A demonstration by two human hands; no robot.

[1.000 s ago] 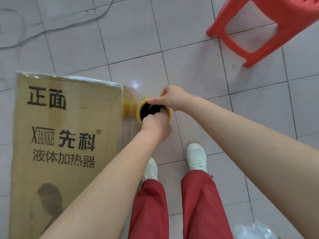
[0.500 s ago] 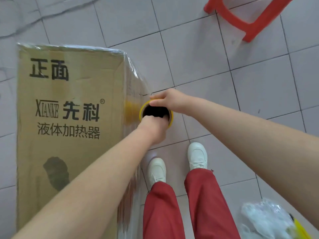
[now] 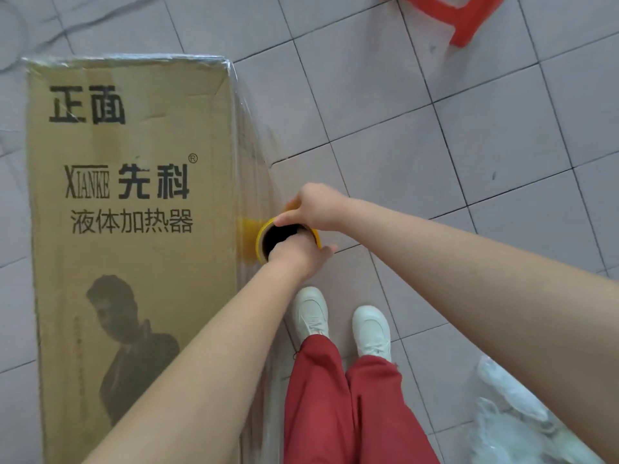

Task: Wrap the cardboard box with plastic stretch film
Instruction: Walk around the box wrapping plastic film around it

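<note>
A tall brown cardboard box (image 3: 134,249) with black printed characters stands on the tiled floor at the left. Shiny clear stretch film (image 3: 249,155) covers its right side face. The film roll, with a yellow core (image 3: 263,234), is upright close against that side. My left hand (image 3: 294,254) has its fingers inside the core's near rim. My right hand (image 3: 316,207) grips the far rim from above. The roll's lower part is hidden below my hands.
My white shoes (image 3: 310,311) and red trousers are just right of the box. A red plastic stool (image 3: 464,23) stands at the top right. A crumpled clear plastic bag (image 3: 522,416) lies at the bottom right.
The roll and both hands have travelled along the box's right side towards me, laying film on it. The view has shifted, so the box fills more of the frame.
</note>
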